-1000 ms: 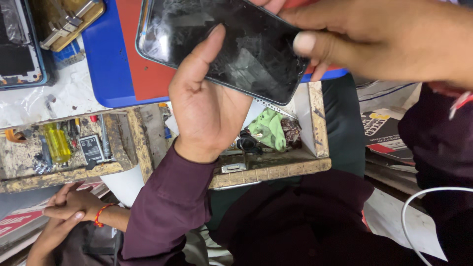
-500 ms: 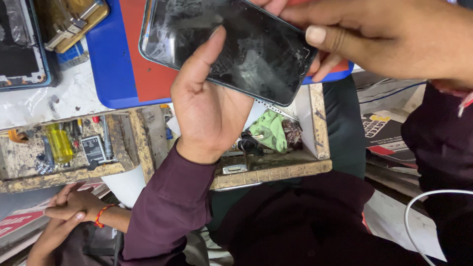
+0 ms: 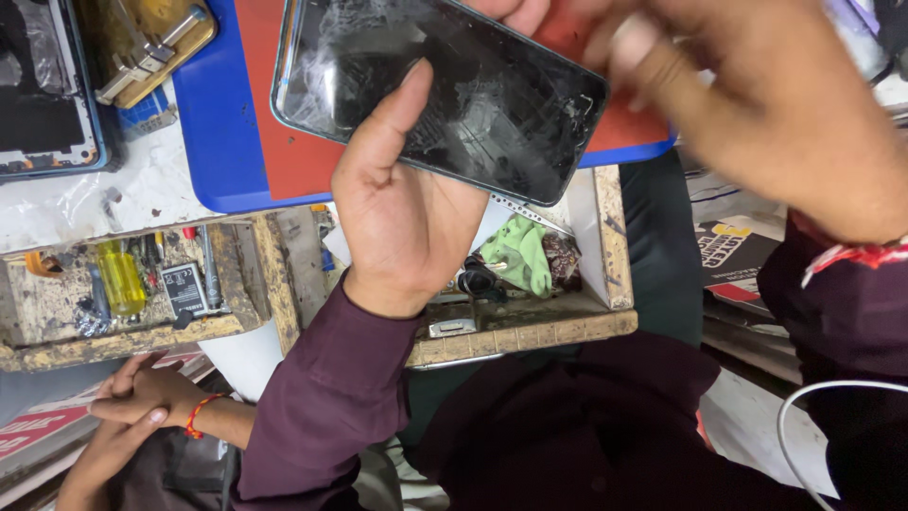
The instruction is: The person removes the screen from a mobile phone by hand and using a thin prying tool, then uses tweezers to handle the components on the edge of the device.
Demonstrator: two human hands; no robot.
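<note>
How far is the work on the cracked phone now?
Already done: nothing shows as finished. In hand: the left hand holds the phone, its glass cracked, over the blue mat; the blurred right hand is at its top edge. Left: the cracked glass remains on.

A worn wooden workbench with open drawers is filling the scene; a blue-edged red mat is lying on its white top at the far side.

Your white workbench carries a blue mat, a red sheet on it, and an opened phone at its far left.
</note>
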